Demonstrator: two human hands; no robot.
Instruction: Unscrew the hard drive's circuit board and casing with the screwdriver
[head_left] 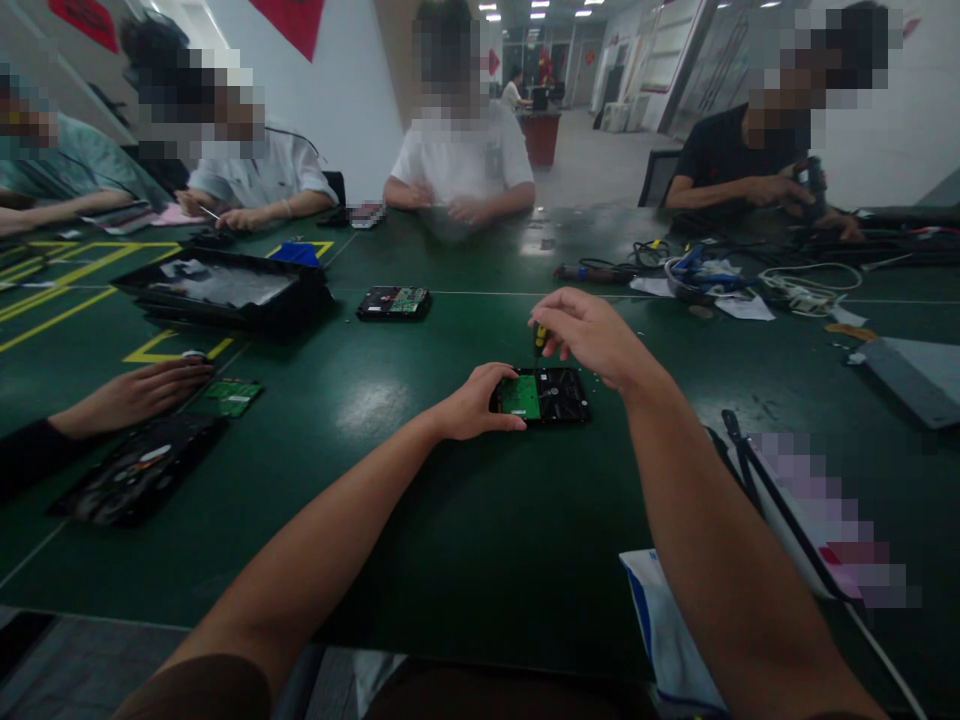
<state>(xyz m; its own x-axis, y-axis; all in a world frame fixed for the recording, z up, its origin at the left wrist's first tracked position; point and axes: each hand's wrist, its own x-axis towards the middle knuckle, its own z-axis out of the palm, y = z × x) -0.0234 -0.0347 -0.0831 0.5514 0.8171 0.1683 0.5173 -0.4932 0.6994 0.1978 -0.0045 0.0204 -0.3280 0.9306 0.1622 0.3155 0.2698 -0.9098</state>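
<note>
While the hard drive lies flat and loose on the green table, well in from the near edge, the left hand clamps its left end, thumb and fingers pinching beside the green circuit board. That grip seems meant to stop it sliding. The right hand is closed on a small screwdriver, held upright over the drive's far edge, its tip hidden. Bare table surrounds the drive on every side. A second drive sits nearer the far edge, a co-worker's hand rests toward the left edge, and a white bag overhangs the near edge beside the right forearm.
</note>
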